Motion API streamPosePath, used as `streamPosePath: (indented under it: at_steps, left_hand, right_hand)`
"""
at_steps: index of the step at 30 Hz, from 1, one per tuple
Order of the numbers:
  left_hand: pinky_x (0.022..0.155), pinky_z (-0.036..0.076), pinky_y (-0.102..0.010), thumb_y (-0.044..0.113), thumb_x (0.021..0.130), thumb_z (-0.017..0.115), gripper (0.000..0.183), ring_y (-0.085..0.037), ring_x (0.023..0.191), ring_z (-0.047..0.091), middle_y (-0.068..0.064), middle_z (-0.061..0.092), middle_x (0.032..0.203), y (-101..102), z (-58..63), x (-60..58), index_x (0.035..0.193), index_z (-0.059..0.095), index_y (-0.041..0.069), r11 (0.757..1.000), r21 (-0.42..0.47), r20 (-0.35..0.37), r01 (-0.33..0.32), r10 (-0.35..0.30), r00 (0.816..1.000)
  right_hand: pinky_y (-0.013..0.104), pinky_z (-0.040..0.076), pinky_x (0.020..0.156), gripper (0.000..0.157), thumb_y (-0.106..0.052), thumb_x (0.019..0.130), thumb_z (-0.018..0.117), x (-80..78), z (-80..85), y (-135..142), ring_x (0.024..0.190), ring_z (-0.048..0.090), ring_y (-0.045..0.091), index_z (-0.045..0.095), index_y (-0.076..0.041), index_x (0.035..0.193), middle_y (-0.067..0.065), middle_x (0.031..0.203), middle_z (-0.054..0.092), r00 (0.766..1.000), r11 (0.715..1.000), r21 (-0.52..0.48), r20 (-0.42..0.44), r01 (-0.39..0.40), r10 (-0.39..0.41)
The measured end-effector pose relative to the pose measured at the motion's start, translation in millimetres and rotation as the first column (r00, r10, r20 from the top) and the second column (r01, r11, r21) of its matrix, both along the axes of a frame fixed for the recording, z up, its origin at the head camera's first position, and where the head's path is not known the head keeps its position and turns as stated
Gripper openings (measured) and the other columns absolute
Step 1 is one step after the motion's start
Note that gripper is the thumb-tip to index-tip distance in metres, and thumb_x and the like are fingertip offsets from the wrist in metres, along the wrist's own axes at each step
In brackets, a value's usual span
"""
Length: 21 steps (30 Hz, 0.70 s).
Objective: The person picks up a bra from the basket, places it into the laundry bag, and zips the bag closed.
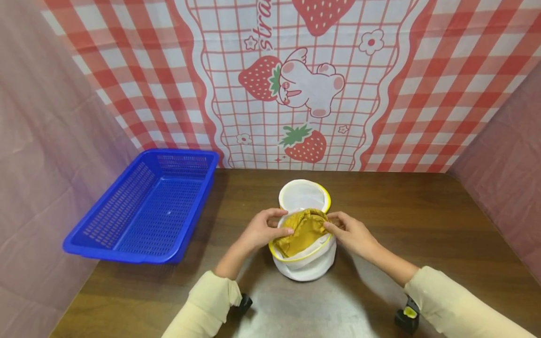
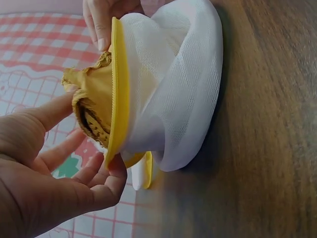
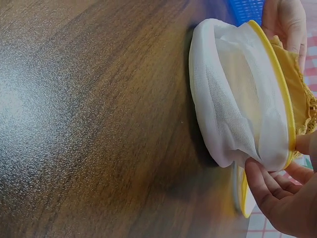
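A round white mesh laundry bag (image 1: 305, 271) with a yellow zipper rim stands on the table, its lid (image 1: 301, 196) folded back behind the opening. Bunched in its mouth is a mustard-yellow cloth garment (image 1: 305, 232) with gathered edges; part of it pokes above the rim, the rest is hidden inside. My left hand (image 1: 261, 229) holds the left side of the rim, thumb against the garment and lower fingers curled at the zipper in the left wrist view. On the opposite side my right hand (image 1: 352, 234) pinches the rim, thumb by the garment, fingers outside the mesh (image 3: 230, 99).
A blue plastic basket (image 1: 192, 230) with slotted walls sits to the left on the brown wooden table (image 1: 422, 220). A strawberry-print checked cloth (image 1: 363, 94) hangs behind the table, and pinkish fabric (image 1: 46, 126) closes off both sides.
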<state>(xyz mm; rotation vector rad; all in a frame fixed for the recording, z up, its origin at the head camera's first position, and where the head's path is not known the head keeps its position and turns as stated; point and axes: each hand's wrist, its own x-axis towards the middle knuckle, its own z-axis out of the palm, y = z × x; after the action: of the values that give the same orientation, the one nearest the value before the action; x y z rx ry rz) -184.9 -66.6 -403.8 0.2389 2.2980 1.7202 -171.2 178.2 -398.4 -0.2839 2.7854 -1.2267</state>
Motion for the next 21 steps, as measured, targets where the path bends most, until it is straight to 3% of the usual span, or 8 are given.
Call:
streamPosePath:
  at_steps: [4, 8, 14, 21]
  left_hand:
    - [0.067, 0.053, -0.026, 0.014, 0.076, 0.077, 0.050, -0.023, 0.089, 0.061, -0.020, 0.056, 0.120, 1.0, 1.9, -0.2, 0.122, 0.061, 0.009, 0.988, -0.141, -0.104, 0.057, -0.072, 0.992]
    - [0.077, 0.048, -0.029, 0.017, 0.075, 0.078, 0.046, -0.025, 0.094, 0.058, -0.017, 0.055, 0.118, 3.3, 3.9, 2.1, 0.120, 0.064, 0.014, 0.965, -0.258, -0.178, 0.048, -0.096, 0.979]
    - [0.084, 0.045, -0.036, 0.016, 0.075, 0.077, 0.044, -0.025, 0.097, 0.054, -0.014, 0.056, 0.115, 5.9, 7.2, 6.2, 0.118, 0.066, 0.016, 0.944, -0.328, -0.235, 0.047, -0.129, 0.963]
    - [0.095, 0.043, -0.041, 0.011, 0.073, 0.078, 0.045, -0.028, 0.107, 0.053, -0.015, 0.056, 0.116, 7.4, 6.7, 8.5, 0.116, 0.066, 0.013, 0.919, -0.385, -0.302, 0.079, -0.206, 0.931]
  right_hand:
    - [0.022, 0.046, 0.060, 0.041, -0.033, 0.092, 0.058, 0.2, 0.6, -0.6, 0.072, 0.056, 0.010, 0.057, -0.001, 0.118, 0.009, 0.093, 0.066, 1.000, 1.000, 0.007, -0.008, 0.003, -0.003]
    - [0.025, 0.046, 0.062, 0.049, -0.046, 0.095, 0.048, -0.6, 2.2, -1.0, 0.070, 0.057, 0.013, 0.056, -0.005, 0.121, 0.007, 0.082, 0.064, 0.998, 0.999, 0.020, 0.048, 0.033, -0.034]
    - [0.028, 0.043, 0.061, 0.061, -0.059, 0.093, 0.039, -3.6, 6.0, -3.4, 0.064, 0.057, 0.017, 0.055, -0.009, 0.123, 0.005, 0.072, 0.059, 0.992, 0.996, 0.060, 0.102, 0.062, -0.068]
    - [0.026, 0.040, 0.060, 0.065, -0.060, 0.086, 0.053, -8.1, 7.4, -10.6, 0.070, 0.051, 0.015, 0.057, -0.004, 0.119, 0.005, 0.081, 0.056, 0.996, 0.988, 0.144, 0.060, 0.057, -0.066]
